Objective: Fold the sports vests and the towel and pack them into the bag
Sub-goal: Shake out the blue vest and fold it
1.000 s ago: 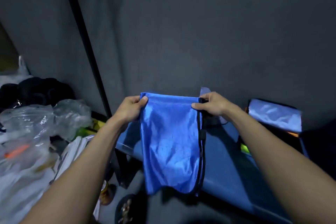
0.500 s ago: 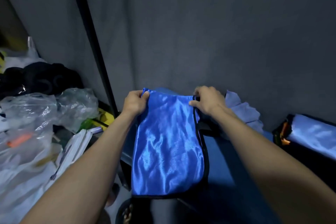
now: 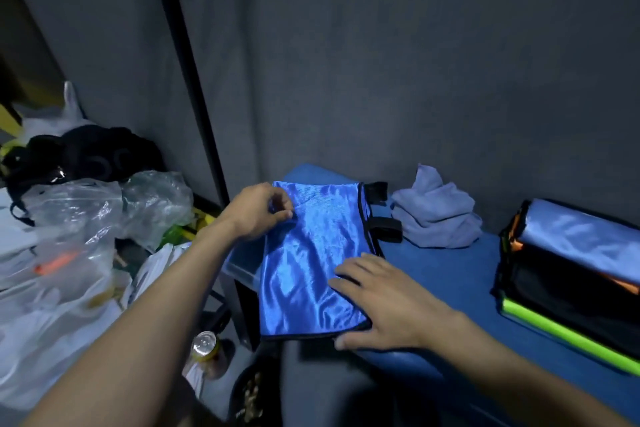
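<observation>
Dim room, dark grey wall behind, blue desk [image 3: 460, 274] across the lower centre and right of the frame. Head view only: blue sports vest [image 3: 311, 260] lying folded and flat at the desk's left end, near edge just at the desk's front lip. Left hand [image 3: 258, 210] at the vest's upper left corner, fingers curled and pinching the fabric. Right hand [image 3: 388, 305] flat on the lower right corner, fingers straight and slightly spread, pressing down. Grey towel [image 3: 436, 215] crumpled right of the vest, not yet folded; bag [image 3: 568, 274] at the right edge, open mouth not clear from here.

Likely step: squaring and smoothing the fold. Best done with the right palm kept as anchor, slippery satin drawn taut from the pinched corner, black trim edges aligned, creases swept outward before lifting toward the bag. Plastic bags [image 3: 86, 218] at left.
</observation>
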Action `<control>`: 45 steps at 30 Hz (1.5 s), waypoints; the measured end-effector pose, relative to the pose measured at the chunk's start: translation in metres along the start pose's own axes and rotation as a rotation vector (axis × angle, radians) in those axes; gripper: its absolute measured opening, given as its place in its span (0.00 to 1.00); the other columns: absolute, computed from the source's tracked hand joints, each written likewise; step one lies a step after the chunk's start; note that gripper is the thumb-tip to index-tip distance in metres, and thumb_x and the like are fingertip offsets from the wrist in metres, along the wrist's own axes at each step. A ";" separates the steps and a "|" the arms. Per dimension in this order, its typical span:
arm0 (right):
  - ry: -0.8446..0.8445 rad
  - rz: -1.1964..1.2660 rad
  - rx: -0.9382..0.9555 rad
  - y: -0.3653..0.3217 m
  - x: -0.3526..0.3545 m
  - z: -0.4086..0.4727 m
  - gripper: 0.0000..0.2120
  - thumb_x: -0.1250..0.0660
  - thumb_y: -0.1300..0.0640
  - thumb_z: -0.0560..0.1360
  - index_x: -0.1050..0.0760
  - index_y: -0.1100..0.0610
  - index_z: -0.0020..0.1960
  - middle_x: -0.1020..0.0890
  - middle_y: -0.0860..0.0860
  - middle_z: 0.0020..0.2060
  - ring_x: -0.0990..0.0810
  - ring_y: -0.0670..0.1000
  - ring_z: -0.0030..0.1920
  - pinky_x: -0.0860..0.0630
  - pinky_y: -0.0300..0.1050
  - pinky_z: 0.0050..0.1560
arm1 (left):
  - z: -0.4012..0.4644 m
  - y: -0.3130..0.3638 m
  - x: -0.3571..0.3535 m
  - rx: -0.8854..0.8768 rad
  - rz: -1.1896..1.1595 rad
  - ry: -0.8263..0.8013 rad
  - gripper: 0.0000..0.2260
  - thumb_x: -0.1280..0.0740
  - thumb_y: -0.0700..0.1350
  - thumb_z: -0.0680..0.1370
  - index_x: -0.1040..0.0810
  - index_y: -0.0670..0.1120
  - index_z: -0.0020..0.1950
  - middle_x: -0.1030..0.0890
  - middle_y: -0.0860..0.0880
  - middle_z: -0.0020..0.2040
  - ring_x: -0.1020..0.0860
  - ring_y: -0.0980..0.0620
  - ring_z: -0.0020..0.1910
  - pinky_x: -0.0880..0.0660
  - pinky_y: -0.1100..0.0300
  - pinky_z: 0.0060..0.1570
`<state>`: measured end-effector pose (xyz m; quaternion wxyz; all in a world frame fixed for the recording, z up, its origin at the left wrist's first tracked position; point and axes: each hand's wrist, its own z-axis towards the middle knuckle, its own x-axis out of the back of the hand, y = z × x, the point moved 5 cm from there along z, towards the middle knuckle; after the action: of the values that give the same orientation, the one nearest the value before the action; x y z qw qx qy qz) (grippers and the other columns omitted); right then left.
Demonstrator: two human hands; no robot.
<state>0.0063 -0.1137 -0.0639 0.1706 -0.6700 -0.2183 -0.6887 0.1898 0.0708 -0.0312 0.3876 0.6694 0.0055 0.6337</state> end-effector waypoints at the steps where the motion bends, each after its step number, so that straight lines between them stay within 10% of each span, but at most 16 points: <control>1: -0.010 -0.032 -0.011 -0.004 -0.006 -0.006 0.40 0.43 0.25 0.74 0.28 0.56 0.70 0.25 0.53 0.66 0.26 0.56 0.66 0.29 0.54 0.70 | -0.010 -0.001 0.000 0.029 0.001 -0.021 0.04 0.26 0.47 0.77 0.18 0.49 0.44 0.18 0.56 0.40 0.23 0.60 0.38 0.29 0.60 0.44; 10: -0.068 0.031 -0.118 -0.016 -0.024 -0.011 0.39 0.55 0.40 0.75 0.37 0.60 0.80 0.34 0.59 0.78 0.35 0.61 0.77 0.43 0.53 0.78 | -0.100 -0.005 -0.034 0.561 -0.368 -0.439 0.18 0.30 0.54 0.80 0.22 0.38 0.49 0.14 0.42 0.39 0.14 0.44 0.39 0.17 0.50 0.42; 17: -0.058 0.167 -0.156 -0.012 -0.026 -0.015 0.36 0.51 0.41 0.79 0.48 0.54 0.83 0.46 0.51 0.82 0.49 0.52 0.82 0.60 0.39 0.77 | -0.114 0.000 -0.040 0.531 -0.665 -0.225 0.14 0.26 0.41 0.78 0.31 0.46 0.41 0.26 0.50 0.25 0.27 0.55 0.21 0.26 0.60 0.23; 22: 0.101 0.340 -0.181 -0.004 -0.021 -0.017 0.29 0.38 0.45 0.81 0.36 0.55 0.79 0.30 0.51 0.76 0.34 0.50 0.76 0.43 0.37 0.75 | -0.099 0.016 -0.027 0.520 -1.084 -0.048 0.07 0.30 0.38 0.79 0.27 0.46 0.49 0.24 0.44 0.43 0.23 0.50 0.35 0.21 0.56 0.28; 27: 0.305 0.611 -0.315 0.012 -0.003 -0.015 0.05 0.34 0.56 0.80 0.20 0.50 0.53 0.16 0.46 0.45 0.21 0.44 0.45 0.27 0.38 0.49 | -0.082 0.036 -0.016 0.485 -1.310 0.028 0.05 0.36 0.38 0.82 0.24 0.47 0.51 0.19 0.47 0.40 0.18 0.52 0.31 0.19 0.58 0.32; 30: 0.311 0.719 -0.435 0.024 0.003 -0.014 0.08 0.37 0.54 0.82 0.23 0.49 0.46 0.19 0.48 0.36 0.24 0.44 0.37 0.30 0.41 0.42 | -0.078 0.035 -0.014 0.484 -1.326 0.046 0.06 0.36 0.37 0.82 0.23 0.47 0.50 0.17 0.48 0.38 0.17 0.51 0.33 0.18 0.58 0.34; 38: 0.146 0.521 -0.288 0.018 -0.007 -0.013 0.22 0.34 0.34 0.74 0.23 0.49 0.59 0.21 0.45 0.46 0.23 0.46 0.47 0.26 0.44 0.50 | -0.081 0.031 -0.015 0.509 -1.252 0.043 0.04 0.34 0.38 0.81 0.23 0.47 0.52 0.18 0.48 0.36 0.18 0.52 0.30 0.18 0.58 0.32; 45: 0.160 0.470 -0.248 0.015 -0.002 -0.021 0.18 0.39 0.39 0.80 0.23 0.49 0.62 0.19 0.46 0.53 0.22 0.48 0.54 0.25 0.50 0.57 | -0.093 0.029 -0.009 0.550 -1.028 -0.021 0.04 0.34 0.38 0.81 0.21 0.46 0.53 0.24 0.47 0.42 0.23 0.53 0.27 0.22 0.60 0.27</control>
<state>-0.0033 -0.1371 -0.0648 0.2589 -0.6616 0.0432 -0.7024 0.0947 0.0935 -0.0335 0.4574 0.6632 0.4901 0.3328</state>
